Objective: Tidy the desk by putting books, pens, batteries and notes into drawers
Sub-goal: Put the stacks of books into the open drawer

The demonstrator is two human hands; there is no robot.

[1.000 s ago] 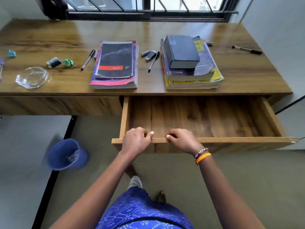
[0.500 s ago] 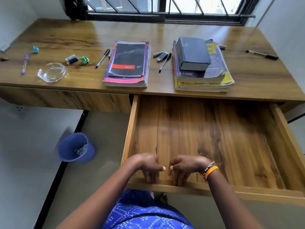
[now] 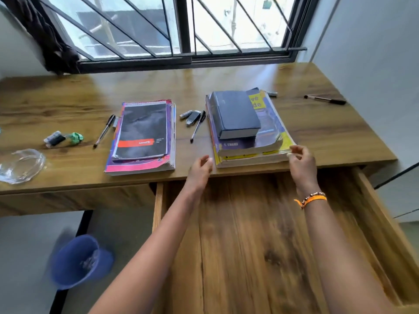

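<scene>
Item: my left hand (image 3: 200, 168), relaxed, empty, just left of the right-hand book stack (image 3: 247, 132). My right hand (image 3: 302, 164), loosely curled, at its right corner; contact unclear. Drawer (image 3: 383, 223) pulled out beneath both.

1. The drawer (image 3: 260, 245) stands pulled out below the counter (image 3: 328, 132), under its right half.
2. Two book stacks lie near the counter's front edge: the left stack (image 3: 141, 137) and the right stack (image 3: 247, 130), well apart.
3. Between them lie batteries (image 3: 190, 115) and a pen (image 3: 198, 126).
4. Another pen (image 3: 104, 131) lies just left of the left stack; a third pen (image 3: 324, 100) lies far right.
5. The left hand (image 3: 200, 168) hovers by the right stack's front left corner; the right hand (image 3: 302, 164) is at its front right corner.
6. A bin (image 3: 79, 261) stands on the floor, left of the drawer.
</scene>
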